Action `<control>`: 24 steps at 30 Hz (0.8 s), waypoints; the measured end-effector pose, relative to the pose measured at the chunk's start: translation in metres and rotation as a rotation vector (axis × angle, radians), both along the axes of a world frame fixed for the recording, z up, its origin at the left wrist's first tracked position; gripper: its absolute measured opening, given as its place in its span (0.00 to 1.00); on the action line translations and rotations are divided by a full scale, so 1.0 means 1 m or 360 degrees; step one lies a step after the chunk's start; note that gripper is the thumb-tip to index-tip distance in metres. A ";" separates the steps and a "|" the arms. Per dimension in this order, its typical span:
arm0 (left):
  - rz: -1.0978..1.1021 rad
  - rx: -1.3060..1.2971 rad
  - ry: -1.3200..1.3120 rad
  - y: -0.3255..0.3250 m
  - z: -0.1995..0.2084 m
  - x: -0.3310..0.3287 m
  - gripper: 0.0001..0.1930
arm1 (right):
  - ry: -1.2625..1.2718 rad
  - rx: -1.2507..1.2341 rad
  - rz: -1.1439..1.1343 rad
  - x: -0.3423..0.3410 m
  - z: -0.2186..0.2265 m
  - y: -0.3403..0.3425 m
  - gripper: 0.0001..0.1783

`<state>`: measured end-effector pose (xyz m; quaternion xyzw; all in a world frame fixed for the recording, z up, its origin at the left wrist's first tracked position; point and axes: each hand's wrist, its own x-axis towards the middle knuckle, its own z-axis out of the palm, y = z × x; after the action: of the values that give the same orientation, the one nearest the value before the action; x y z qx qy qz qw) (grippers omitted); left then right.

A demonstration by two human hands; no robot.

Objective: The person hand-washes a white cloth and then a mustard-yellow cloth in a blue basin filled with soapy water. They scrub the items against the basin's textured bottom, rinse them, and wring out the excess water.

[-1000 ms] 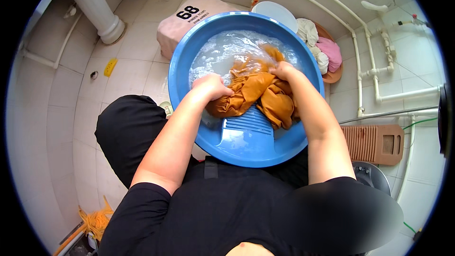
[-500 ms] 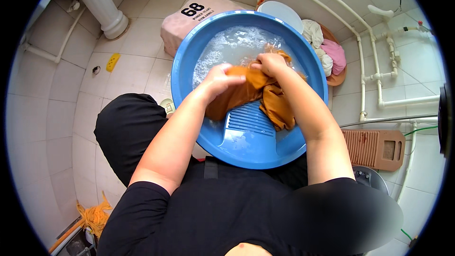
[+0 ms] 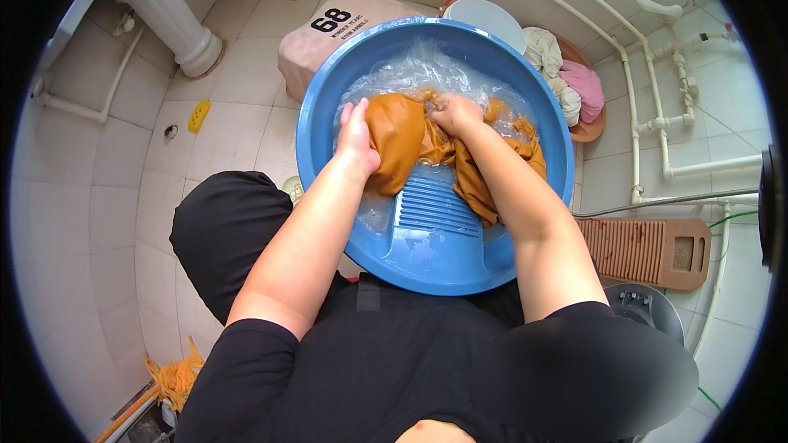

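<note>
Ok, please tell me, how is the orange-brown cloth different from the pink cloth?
Colour: the orange-brown cloth is much darker than the pink cloth.
Place: the orange-brown cloth is partly in the water of the blue tub; the pink cloth lies in a bowl, beside white cloth.
Handling: both the left hand and right hand touch the orange-brown cloth; neither touches the pink cloth.
Shared: both are bunched up.
</note>
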<state>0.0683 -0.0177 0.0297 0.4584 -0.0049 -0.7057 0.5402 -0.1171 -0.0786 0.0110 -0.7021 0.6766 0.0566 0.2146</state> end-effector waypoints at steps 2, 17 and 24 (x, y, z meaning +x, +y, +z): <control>-0.0126 -0.0157 0.0150 -0.002 -0.006 -0.004 0.29 | -0.0408 -0.0486 0.0108 -0.001 -0.014 0.009 0.21; -0.0461 -0.0121 0.0400 0.020 0.005 -0.035 0.21 | -0.0952 -0.1188 -0.0208 0.050 0.021 0.059 0.13; -0.0374 -0.0228 0.0079 0.029 -0.001 -0.026 0.24 | -0.0996 -0.1185 0.0262 0.079 0.058 0.112 0.14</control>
<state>0.0422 0.0110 0.0290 0.3974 -0.0956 -0.7731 0.4850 -0.0384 0.0332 0.0690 -0.7655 0.4964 -0.3859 0.1369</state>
